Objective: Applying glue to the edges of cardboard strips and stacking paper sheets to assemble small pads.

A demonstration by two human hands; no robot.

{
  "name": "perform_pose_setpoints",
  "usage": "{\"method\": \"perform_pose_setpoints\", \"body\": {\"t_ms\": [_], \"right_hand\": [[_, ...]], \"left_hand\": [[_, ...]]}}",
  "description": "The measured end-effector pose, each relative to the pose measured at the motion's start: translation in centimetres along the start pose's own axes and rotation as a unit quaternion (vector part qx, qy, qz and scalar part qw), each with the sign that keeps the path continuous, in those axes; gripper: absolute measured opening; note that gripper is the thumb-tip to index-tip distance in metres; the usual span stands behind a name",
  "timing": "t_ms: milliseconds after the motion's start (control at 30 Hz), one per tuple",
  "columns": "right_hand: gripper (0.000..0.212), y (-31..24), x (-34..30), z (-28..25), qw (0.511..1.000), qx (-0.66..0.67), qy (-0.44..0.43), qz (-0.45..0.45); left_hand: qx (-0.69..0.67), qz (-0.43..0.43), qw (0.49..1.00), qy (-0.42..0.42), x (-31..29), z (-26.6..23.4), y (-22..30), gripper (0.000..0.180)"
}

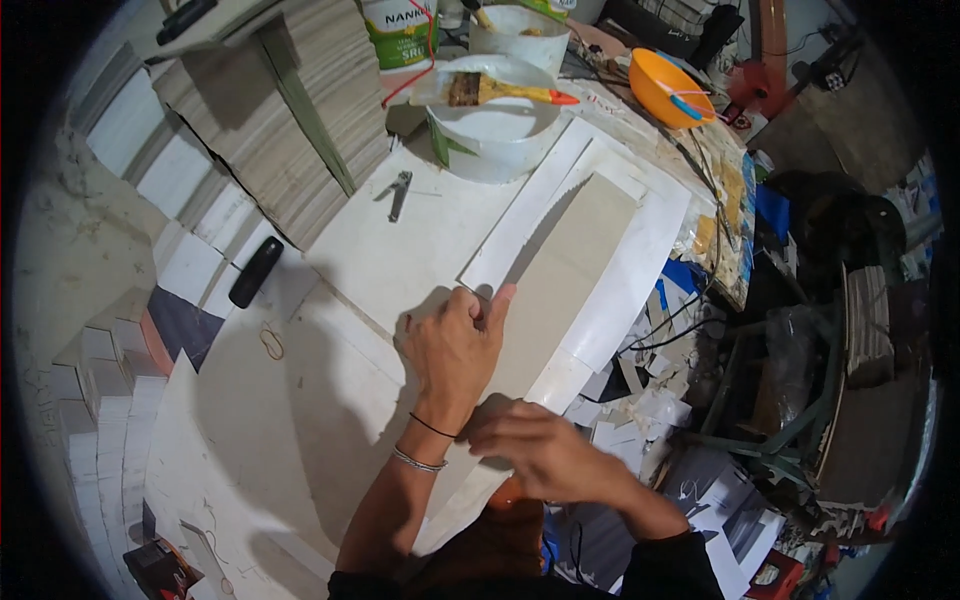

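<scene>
A long grey-beige cardboard strip [570, 270] lies at a slant over white sheets [640, 270] on the table. My left hand [456, 345] is closed at the strip's left edge, the thumb along it and the fingers curled under. Close by at the strip's near end is my right hand [545, 452], bent inward and smeared by motion. Whether it holds anything is hidden. The strip's near end disappears behind both hands.
Beyond the sheets, a paintbrush [490, 90] rests across a white tub [500, 135]. Nail clippers [398, 196], a black handle-like object [257, 272] and a rubber band [271, 342] lie on the table. An orange bowl [668, 85] stands far right; paper scraps [650, 400] litter the right side.
</scene>
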State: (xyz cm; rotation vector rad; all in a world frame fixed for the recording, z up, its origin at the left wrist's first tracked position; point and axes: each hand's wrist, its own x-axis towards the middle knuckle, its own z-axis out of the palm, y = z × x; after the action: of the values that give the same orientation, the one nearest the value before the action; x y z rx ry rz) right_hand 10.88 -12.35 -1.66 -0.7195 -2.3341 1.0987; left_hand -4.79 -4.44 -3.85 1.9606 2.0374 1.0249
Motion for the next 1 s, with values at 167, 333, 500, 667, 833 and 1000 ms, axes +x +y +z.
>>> {"method": "perform_pose_setpoints", "body": {"t_ms": [167,333,500,667,833,1000], "right_hand": [[0.033,-0.1,7.9,-9.1,0.847,0.452,0.276,0.059],[0.028,6.8,19.6,-18.1,0.526,0.789,0.296,0.111],[0.028,10.7,27.5,-18.9,0.49,0.756,0.385,0.202],[0.012,13.4,30.0,-18.7,0.544,0.709,0.383,0.234],[0.016,16.5,29.3,-19.8,0.709,0.523,0.375,0.289],[0.028,8.8,26.6,-23.4,0.853,0.067,0.443,0.268]], "left_hand": [[0.001,0.013,1.0,0.024,-0.1,-1.3,-0.8,0.044],[-0.013,-0.031,0.998,-0.044,0.2,-0.6,0.2,0.05],[-0.018,-0.038,0.999,-0.031,-0.3,0.0,-1.0,0.047],[-0.024,-0.033,0.999,-0.033,-0.7,-0.3,-1.8,0.047],[0.008,-0.022,0.999,-0.035,-0.4,-0.6,-1.5,0.037],[-0.056,-0.023,0.998,-0.006,-0.4,-0.9,-0.4,0.029]]}}
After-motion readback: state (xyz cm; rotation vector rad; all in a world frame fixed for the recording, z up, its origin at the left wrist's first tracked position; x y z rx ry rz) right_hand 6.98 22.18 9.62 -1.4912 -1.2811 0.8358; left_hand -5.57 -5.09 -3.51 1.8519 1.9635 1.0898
